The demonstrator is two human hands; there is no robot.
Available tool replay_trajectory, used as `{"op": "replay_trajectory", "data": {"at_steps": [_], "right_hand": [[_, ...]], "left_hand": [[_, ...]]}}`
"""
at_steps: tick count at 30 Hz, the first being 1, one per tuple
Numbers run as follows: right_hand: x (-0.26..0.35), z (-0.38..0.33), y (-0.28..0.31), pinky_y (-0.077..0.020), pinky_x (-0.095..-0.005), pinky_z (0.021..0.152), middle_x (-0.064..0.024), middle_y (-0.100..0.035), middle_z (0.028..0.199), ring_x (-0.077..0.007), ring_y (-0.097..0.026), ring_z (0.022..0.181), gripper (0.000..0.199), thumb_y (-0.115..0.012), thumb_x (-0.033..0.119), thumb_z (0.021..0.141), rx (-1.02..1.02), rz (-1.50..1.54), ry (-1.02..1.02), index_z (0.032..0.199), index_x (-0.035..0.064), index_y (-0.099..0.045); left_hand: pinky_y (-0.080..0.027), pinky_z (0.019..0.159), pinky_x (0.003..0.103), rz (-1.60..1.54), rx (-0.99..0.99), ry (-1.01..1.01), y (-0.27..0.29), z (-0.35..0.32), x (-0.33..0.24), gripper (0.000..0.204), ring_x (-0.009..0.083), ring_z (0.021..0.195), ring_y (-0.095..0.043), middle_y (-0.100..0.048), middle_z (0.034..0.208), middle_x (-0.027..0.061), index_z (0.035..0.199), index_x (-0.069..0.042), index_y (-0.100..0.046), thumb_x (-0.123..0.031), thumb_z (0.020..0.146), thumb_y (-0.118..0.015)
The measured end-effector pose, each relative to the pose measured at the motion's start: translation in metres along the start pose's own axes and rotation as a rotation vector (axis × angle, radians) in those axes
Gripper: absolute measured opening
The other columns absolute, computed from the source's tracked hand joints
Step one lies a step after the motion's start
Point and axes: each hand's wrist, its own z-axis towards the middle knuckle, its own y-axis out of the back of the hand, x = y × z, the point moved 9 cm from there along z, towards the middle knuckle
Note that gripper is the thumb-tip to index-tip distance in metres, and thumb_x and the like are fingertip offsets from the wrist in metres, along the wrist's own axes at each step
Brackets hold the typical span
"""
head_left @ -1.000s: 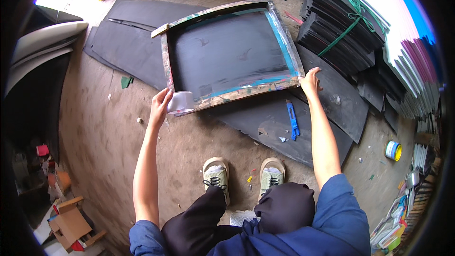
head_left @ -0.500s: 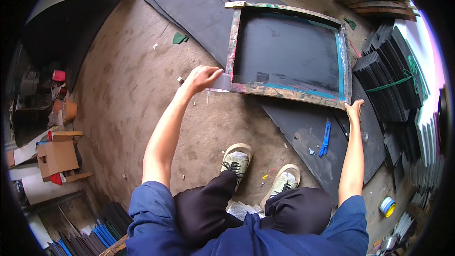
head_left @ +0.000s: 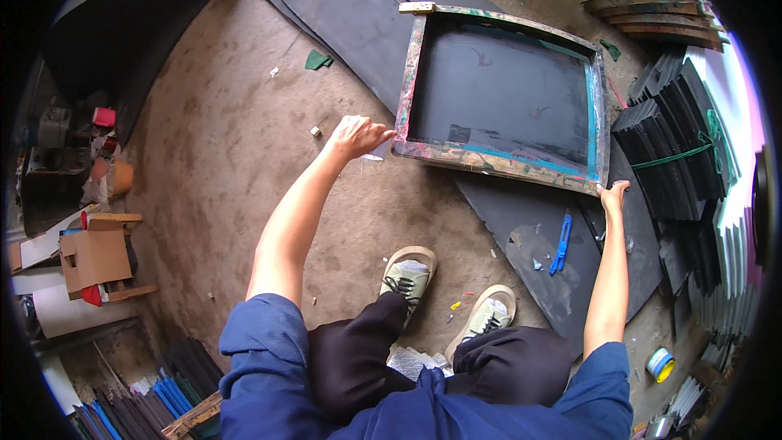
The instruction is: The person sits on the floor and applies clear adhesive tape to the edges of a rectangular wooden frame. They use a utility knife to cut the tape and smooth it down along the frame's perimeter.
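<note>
The frame (head_left: pixel 494 161) lies ahead, long axis crosswise; the left hand (head_left: pixel 356 137), curled, meets its near-left corner, hold unclear; the right hand (head_left: pixel 612 195) grips its near-right corner.

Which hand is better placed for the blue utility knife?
Likely the right hand: at the frame's right corner, it is nearer the blue utility knife; the left hand is by the left corner.
</note>
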Motion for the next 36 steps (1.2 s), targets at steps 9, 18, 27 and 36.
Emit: {"op": "replay_trajectory", "data": {"at_steps": [9, 18, 27, 36], "right_hand": [[0.05, -0.06, 0.02, -0.0245, -0.0645, 0.089, -0.0173, -0.053, 0.112, -0.0385, -0.04, 0.114, 0.049, -0.063, 0.027, 0.078, -0.053, -0.28, 0.105, 0.111, 0.0153, -0.028], [-0.004, -0.049, -0.026, -0.0392, -0.0236, 0.039, -0.0069, -0.057, 0.065, -0.0106, -0.052, 0.048, 0.051, -0.063, 0.036, 0.08, 0.208, 0.422, -0.105, 0.107, 0.0045, -0.033], [-0.001, -0.025, 0.001, -0.0424, -0.0226, 0.044, -0.0047, -0.057, 0.069, -0.0088, -0.05, 0.052, 0.035, -0.057, 0.023, 0.084, -0.06, 0.719, -0.063, 0.108, 0.0055, -0.039], [0.038, -0.161, -0.009, -0.0388, -0.0441, 0.081, -0.0185, -0.05, 0.096, -0.0358, -0.048, 0.095, 0.041, -0.069, 0.023, 0.071, -0.003, 0.027, 0.385, 0.098, 0.0057, -0.044]], "left_hand": [[-0.049, 0.054, 0.038, 0.043, -0.036, 0.051, -0.022, 0.008, -0.001, 0.062, 0.0296, 0.058, -0.061, -0.057, 0.054, 0.0149, 0.069, -0.009, -0.067, -0.067, 0.072, -0.046], [-0.036, 0.085, 0.05, -0.102, 0.231, 0.259, -0.06, 0.023, 0.017, 0.048, 0.023, 0.089, -0.059, -0.065, 0.084, 0.0059, 0.079, -0.021, -0.07, -0.065, 0.066, -0.056], [-0.031, 0.089, 0.057, -0.255, 0.217, 0.275, -0.06, 0.024, -0.027, 0.043, 0.0231, 0.103, -0.051, -0.065, 0.089, 0.004, 0.08, -0.015, -0.07, -0.055, 0.066, -0.064], [-0.037, 0.083, 0.054, -0.334, 0.234, 0.399, -0.068, 0.021, -0.04, 0.042, 0.0253, 0.081, -0.062, -0.066, 0.08, 0.0081, 0.081, -0.017, -0.071, -0.055, 0.066, -0.065]]}}
